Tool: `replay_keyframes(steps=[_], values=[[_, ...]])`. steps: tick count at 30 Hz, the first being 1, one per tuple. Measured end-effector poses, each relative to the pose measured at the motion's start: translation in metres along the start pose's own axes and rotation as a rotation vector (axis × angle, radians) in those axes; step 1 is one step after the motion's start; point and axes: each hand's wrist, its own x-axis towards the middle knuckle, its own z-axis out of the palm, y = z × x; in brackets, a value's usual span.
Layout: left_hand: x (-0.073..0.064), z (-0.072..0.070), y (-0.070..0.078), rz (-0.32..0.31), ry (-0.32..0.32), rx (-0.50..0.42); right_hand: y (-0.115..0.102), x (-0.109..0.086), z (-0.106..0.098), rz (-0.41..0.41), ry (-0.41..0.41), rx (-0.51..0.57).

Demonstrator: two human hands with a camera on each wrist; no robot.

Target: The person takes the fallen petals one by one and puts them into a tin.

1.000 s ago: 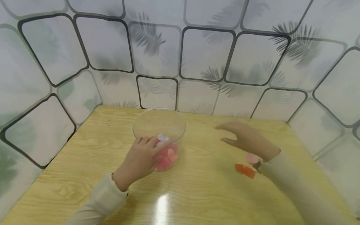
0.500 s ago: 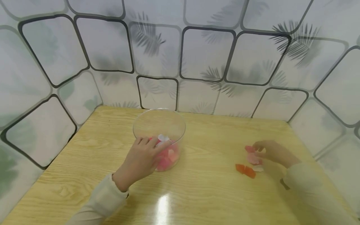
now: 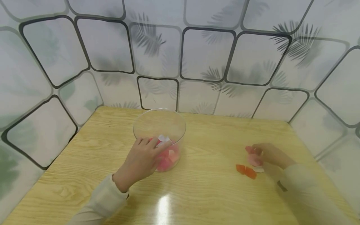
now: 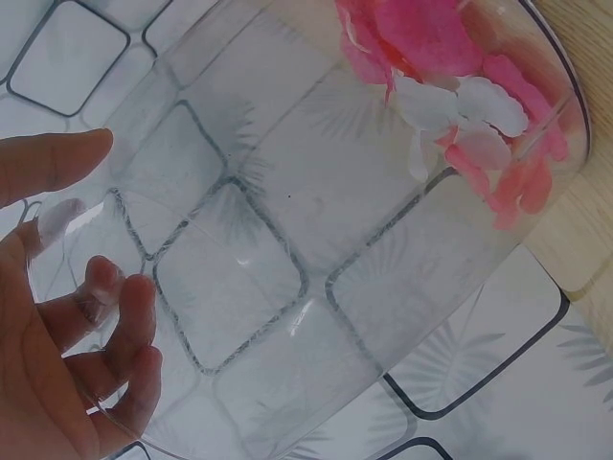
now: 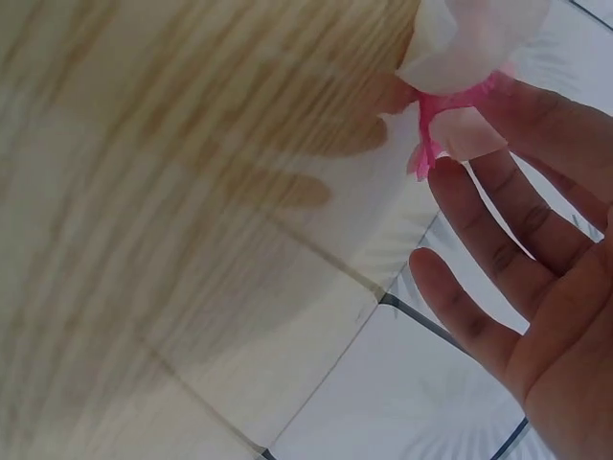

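Note:
My left hand (image 3: 142,159) holds the rim of a clear round container (image 3: 180,132), its thumb (image 4: 57,161) and curled fingers on either side of the edge in the left wrist view. Pink, red and white petals (image 4: 460,105) are heaped at the container's bottom. To the right, my right hand (image 3: 272,154) pinches at a small group of pink petals (image 3: 254,160) lying on the table. The right wrist view shows its index finger and thumb at the bright pink petal (image 5: 469,96), the other fingers (image 5: 469,311) loosely bent.
Two orange-red pieces (image 3: 246,171) and a whitish petal (image 3: 258,169) lie close to the right hand on the wooden table (image 3: 202,200). Patterned wall panels (image 3: 208,56) stand behind the table and along both sides.
My right hand has moved right and down from above the table to the pink petals and stays there, fingertips on them. The left hand keeps its hold on the container.

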Motion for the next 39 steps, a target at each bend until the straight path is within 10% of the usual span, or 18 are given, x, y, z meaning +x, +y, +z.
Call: replay_keyframes(steps=[21, 32, 39], values=[[-0.005, -0.002, -0.001, -0.009, 0.009, 0.015, -0.032, 0.021, -0.027, -0.263, 0.151, -0.13], [-0.004, -0.002, -0.002, -0.002, 0.018, 0.011, -0.155, 0.069, -0.06, -0.527, 0.612, -0.073], [-0.002, 0.0, -0.002, 0.007, 0.006, -0.007, -0.233, 0.098, -0.056, -0.749, 0.702, 0.057]])
